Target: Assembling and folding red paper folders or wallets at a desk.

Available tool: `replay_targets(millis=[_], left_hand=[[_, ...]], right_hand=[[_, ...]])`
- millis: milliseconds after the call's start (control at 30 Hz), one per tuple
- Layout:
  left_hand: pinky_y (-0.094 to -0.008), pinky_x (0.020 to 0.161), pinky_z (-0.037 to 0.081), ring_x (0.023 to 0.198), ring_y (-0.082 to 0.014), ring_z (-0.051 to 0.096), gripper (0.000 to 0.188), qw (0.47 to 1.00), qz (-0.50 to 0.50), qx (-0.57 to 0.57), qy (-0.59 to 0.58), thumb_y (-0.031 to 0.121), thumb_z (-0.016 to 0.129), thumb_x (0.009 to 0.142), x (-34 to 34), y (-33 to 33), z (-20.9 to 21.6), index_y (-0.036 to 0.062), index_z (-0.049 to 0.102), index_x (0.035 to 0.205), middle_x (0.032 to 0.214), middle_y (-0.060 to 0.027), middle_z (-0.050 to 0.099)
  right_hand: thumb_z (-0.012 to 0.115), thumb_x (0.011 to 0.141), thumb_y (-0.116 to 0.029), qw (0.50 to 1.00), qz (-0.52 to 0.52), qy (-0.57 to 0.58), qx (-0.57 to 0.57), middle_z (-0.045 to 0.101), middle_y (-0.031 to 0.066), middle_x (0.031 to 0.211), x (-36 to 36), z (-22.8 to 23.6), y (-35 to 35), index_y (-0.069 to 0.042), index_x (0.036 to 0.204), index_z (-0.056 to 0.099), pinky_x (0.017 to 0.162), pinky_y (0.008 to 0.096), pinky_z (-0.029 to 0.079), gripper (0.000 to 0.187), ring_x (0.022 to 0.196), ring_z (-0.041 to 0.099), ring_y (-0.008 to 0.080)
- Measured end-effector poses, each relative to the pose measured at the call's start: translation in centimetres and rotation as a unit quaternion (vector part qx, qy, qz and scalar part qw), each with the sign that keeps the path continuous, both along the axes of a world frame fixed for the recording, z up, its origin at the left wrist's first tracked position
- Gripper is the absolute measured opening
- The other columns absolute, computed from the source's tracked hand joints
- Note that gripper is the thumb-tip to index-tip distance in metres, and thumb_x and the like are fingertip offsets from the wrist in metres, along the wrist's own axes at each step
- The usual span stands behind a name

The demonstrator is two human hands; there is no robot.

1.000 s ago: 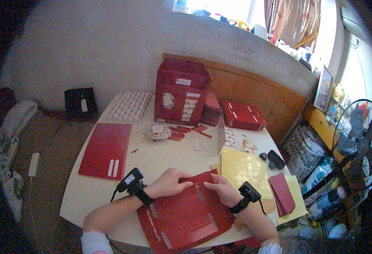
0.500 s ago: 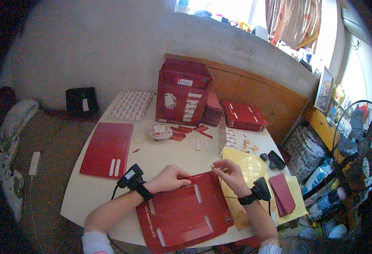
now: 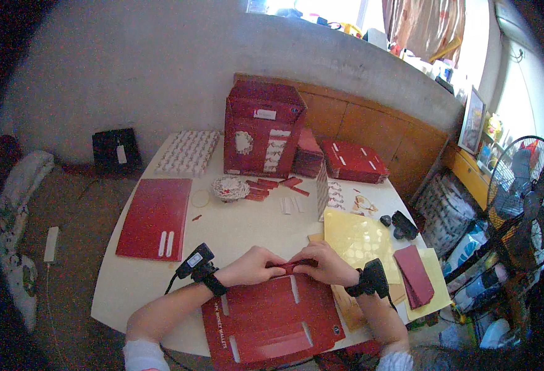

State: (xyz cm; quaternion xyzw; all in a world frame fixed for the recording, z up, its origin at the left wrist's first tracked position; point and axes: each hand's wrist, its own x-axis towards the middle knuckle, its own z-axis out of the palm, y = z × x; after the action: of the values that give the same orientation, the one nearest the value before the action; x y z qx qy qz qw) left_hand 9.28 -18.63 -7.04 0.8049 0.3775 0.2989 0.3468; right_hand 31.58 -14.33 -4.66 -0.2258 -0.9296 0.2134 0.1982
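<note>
A flat red cardboard sheet [image 3: 256, 315] with several long slots lies at the near edge of the table, a little askew. Its far edge is pinched by my left hand [image 3: 253, 267], whose thumb rests on top. Close beside it, my right hand [image 3: 324, 263] grips the same edge with fingers closed, and the card there looks bent up between the two hands. Left of them lies another red cardboard piece [image 3: 154, 216] with two white slots. Beyond the hands are short red strips [image 3: 259, 188] and a round bundle of white pieces [image 3: 230, 188].
A tall open red box [image 3: 263, 133] stands at the back beside a stack of red cardboard [image 3: 355, 161]. A patterned sheet [image 3: 188, 153] lies back left. Yellow sticker sheets [image 3: 358, 241] and dark red envelopes [image 3: 413, 278] are at the right. A black fan [image 3: 522, 198] stands past the table.
My right hand has moved left and down onto the sheet's far edge, next to my left hand. That edge is now bent up between them.
</note>
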Motion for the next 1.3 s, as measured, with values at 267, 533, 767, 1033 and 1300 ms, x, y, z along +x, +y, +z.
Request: replay_targets(millis=[267,533,767,1033,1300], left_hand=[[-0.0364,0.069,0.048,0.073,-0.0297,0.065,0.022,1.0,0.0,0.016,0.018,0.017,0.059,0.085,0.0,-0.1,0.0,0.0033,0.066,0.101,0.084,-0.0217,0.064],[-0.0355,0.092,0.045,0.105,-0.0245,0.059,0.052,0.977,-0.016,-0.138,0.163,0.039,0.061,0.087,-5.5,0.5,2.6,0.0069,0.052,0.127,0.117,-0.0135,0.061],[-0.0312,0.081,0.049,0.092,-0.0163,0.061,0.049,0.978,0.069,-0.126,0.151,0.039,0.069,0.081,-9.5,1.2,2.6,0.0047,0.059,0.115,0.104,-0.0081,0.065],[-0.0257,0.06,0.049,0.071,-0.0091,0.06,0.024,0.949,0.198,-0.246,-0.021,0.029,0.066,0.085,-8.8,1.5,2.4,0.0054,0.064,0.093,0.083,-0.0007,0.064],[-0.0287,0.067,0.052,0.076,-0.0126,0.062,0.02,0.908,0.222,-0.328,-0.139,0.022,0.061,0.089,-9.0,2.0,1.4,0.0039,0.065,0.096,0.087,-0.0034,0.066]], right_hand=[[0.067,0.081,-0.014,0.999,-0.007,0.025,-0.018,0.066,0.0095,0.082,0.1,-0.5,0.0,-0.007,0.092,0.068,0.07,0.0351,0.047,0.013,0.076,0.061,0.0261],[0.064,0.085,-0.009,0.983,-0.097,0.07,-0.138,0.067,0.0087,0.083,1.8,0.4,0.3,0.0,0.097,0.066,0.071,0.0275,0.05,0.015,0.076,0.062,0.0127],[0.065,0.084,-0.01,0.976,-0.147,0.112,-0.118,0.066,0.0071,0.08,3.1,-0.3,1.1,0.0,0.098,0.065,0.068,0.0271,0.049,0.017,0.073,0.06,0.0114],[0.065,0.084,-0.015,0.972,-0.184,0.109,-0.102,0.068,0.0135,0.089,3.3,-0.1,1.0,-0.004,0.1,0.064,0.074,0.0327,0.051,0.019,0.081,0.066,0.0239],[0.064,0.084,-0.015,0.973,-0.196,0.1,-0.062,0.066,0.0157,0.088,3.1,-0.3,1.0,-0.002,0.1,0.064,0.071,0.0333,0.052,0.02,0.079,0.066,0.026]])
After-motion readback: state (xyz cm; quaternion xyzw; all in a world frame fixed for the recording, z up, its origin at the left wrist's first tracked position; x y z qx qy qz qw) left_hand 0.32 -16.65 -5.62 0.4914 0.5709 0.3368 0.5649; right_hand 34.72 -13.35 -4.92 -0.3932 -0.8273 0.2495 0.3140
